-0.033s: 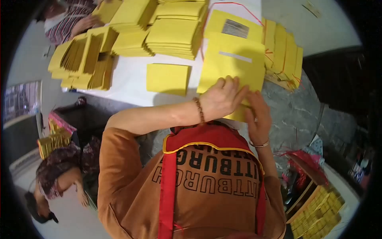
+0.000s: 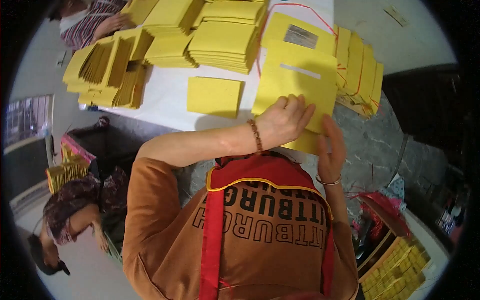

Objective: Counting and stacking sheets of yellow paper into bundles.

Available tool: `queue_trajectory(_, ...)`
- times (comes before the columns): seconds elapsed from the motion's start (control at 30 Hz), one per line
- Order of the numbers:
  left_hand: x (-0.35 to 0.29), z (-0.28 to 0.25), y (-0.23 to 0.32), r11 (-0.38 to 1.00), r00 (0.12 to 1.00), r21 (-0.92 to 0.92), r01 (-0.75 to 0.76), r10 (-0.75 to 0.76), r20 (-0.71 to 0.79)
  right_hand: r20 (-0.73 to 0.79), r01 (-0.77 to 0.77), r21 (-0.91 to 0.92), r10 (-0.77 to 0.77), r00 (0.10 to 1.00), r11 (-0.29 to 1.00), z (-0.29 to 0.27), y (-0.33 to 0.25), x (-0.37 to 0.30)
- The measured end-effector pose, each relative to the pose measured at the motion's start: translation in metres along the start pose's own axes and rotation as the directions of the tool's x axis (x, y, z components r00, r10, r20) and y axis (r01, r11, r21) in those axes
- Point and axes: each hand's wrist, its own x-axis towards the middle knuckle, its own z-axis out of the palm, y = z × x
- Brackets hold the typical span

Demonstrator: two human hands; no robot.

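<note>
A large yellow paper sheet (image 2: pixel 295 82) with a pale narrow strip on it lies at the table's near right. My left hand (image 2: pixel 286 120), wearing a brown bead bracelet, rests on its lower part with the fingers curled down onto the paper. A lower yellow layer (image 2: pixel 309 143) shows below that hand, at the table edge. Beside the sheet's right edge is my right hand (image 2: pixel 332 152), with a bangle at the wrist; its fingers are stretched and apart from the left hand. Whether its fingertips touch the paper is hard to see.
A single folded yellow piece (image 2: pixel 214 96) lies left of the sheet on the white table (image 2: pixel 167 95). Stacked yellow bundles (image 2: pixel 222 42) stand behind; more bundles (image 2: pixel 357 70) are at right. One person (image 2: pixel 95 22) works far left, another (image 2: pixel 75 215) sits lower left.
My right hand has drawn a little right, away from my left fingers, which it overlapped before. My left hand stays on the sheet. The whole view has shifted slightly.
</note>
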Motion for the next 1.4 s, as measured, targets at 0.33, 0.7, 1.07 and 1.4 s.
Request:
queue_trajectory(0.33, -0.101, -0.037, -0.093, 0.797, 0.804, -0.522, 0.304, -0.509, -0.308, -0.26, -0.026, 0.163, 0.069, 0.963, 0.986, -0.001, 0.006, 0.006)
queue_trajectory(0.7, -0.195, 0.081, -0.071, 0.896, 0.894, -0.068, 0.438, -0.426, 0.14, -0.235, -0.072, 0.139, 0.104, 0.966, 0.988, 0.002, 0.006, 0.005)
queue_trajectory(1.07, -0.195, 0.081, -0.063, 0.884, 0.843, -0.01, 0.467, -0.442, 0.306, -0.008, 0.131, -0.106, -0.133, 0.991, 0.986, -0.014, 0.005, 0.023)
queue_trajectory(1.4, -0.132, 0.019, -0.077, 0.859, 0.875, -0.229, 0.459, -0.391, 0.285, -0.089, 0.07, -0.074, -0.076, 0.993, 0.995, -0.005, 0.014, 0.027)
